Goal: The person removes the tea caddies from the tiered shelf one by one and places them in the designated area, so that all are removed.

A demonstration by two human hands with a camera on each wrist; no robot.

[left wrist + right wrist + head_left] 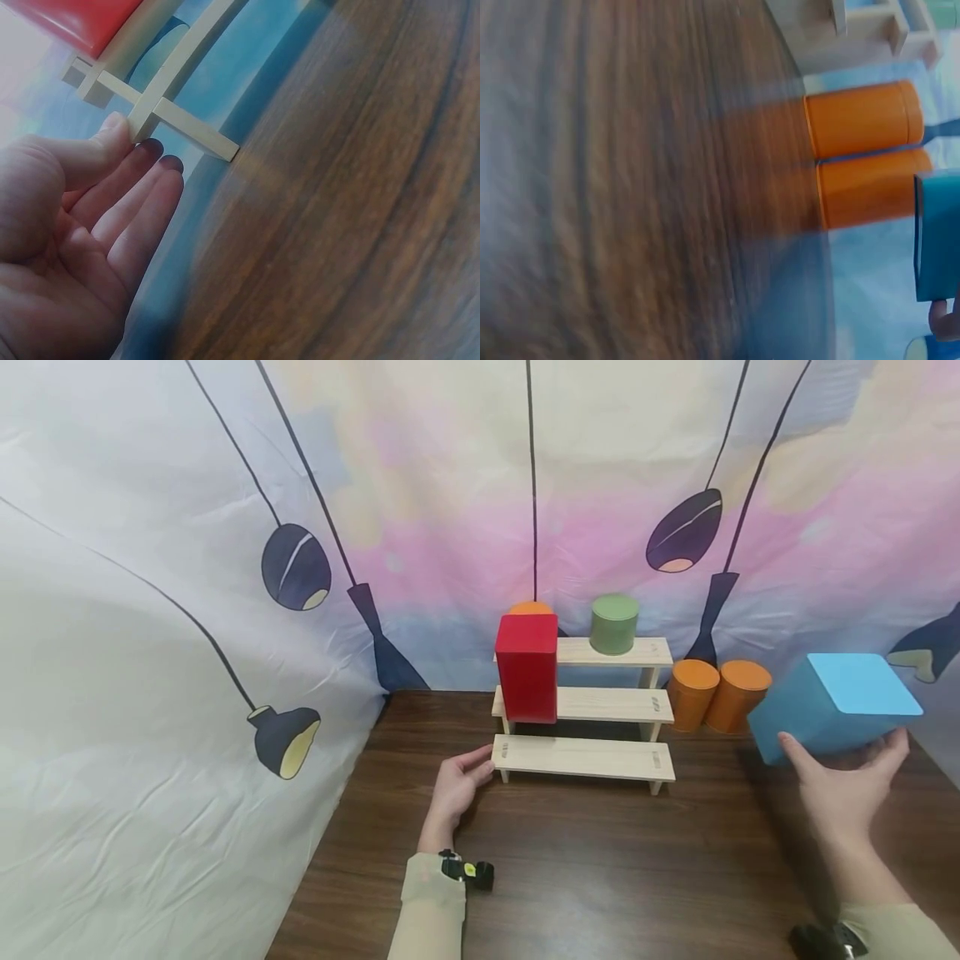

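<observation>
A three-step wooden display stand [585, 756] rests on the table. My left hand [457, 785] pinches the left end of its lowest step, thumb on one side and fingertips on the other, as the left wrist view shows. Off to the right, my right hand [847, 795] grips a light blue box [862, 683] from below, tilted and held above the table; only a corner of the blue box [937, 232] and a fingertip show in the right wrist view. A tall red box [527, 668] stands on the middle step. On the top step sits a green round tin [614, 627].
Two orange tins [692, 695] stand side by side just right of the stand. Behind the red box, the top of another orange thing [531, 607] peeks out. A printed cloth [450, 527] hangs behind and left of the dark wooden table [585, 868].
</observation>
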